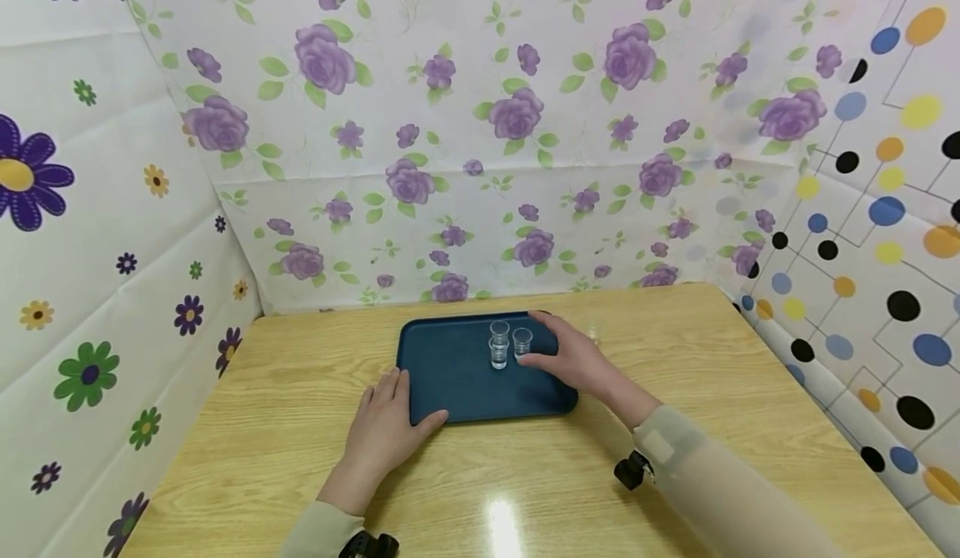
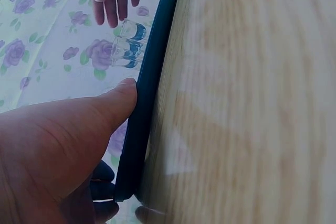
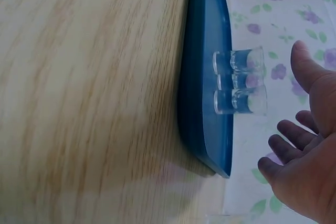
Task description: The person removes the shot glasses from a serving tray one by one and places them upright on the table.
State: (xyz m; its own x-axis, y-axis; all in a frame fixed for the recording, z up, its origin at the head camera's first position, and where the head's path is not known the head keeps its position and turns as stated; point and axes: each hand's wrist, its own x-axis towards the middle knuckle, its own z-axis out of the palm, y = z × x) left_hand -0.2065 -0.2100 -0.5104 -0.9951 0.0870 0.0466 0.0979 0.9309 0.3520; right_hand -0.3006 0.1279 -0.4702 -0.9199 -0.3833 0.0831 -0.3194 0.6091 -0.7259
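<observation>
On the surface point(image 1: 262, 433), a tray point(image 1: 450, 379) extends from my left hand point(image 1: 386, 433) to beneath my right hand point(image 1: 577, 364). I set the left hand spread at the tray's near corner, thumb against the near rim, presumably to steady it. The right hand is spread and holds nothing, just beside three glasses point(image 1: 498, 358). These stand upright on the tray between the hands, likely grouped for easy reach. A fourth glass point(image 1: 595, 332), faint, is off the tray, beyond the right hand.
</observation>
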